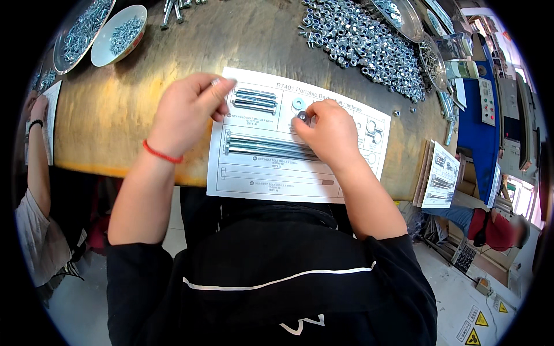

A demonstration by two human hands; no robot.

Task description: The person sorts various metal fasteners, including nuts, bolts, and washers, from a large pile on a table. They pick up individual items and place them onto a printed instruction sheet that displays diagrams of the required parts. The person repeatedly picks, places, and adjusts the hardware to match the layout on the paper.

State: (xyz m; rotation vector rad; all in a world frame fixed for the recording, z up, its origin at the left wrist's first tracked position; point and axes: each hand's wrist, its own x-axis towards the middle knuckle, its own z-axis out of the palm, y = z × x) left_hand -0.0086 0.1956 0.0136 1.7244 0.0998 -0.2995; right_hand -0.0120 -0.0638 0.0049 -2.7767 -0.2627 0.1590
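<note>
A white printed sheet [277,194] with boxed part outlines lies before me at the table's near edge. Several short hex bolts [254,101] rest in its upper-left box, and long hex bolts [265,145] stretch across the row beneath. My left hand [193,109] hovers by the sheet's upper-left edge, fingers closed in a pinch; what they hold, if anything, cannot be made out. Over the upper middle boxes, my right hand [330,132] pinches a small dark nut [303,116] between thumb and forefinger. A washer [298,104] sits just beyond those fingertips.
Loose nuts [363,43] form a large pile at the far right, beside metal trays [404,22]. Far left are a bowl of small bolts [118,37] and a metal tray [63,63]. More bolts [172,11] lie at the back. A co-worker's arm [39,150] shows at left.
</note>
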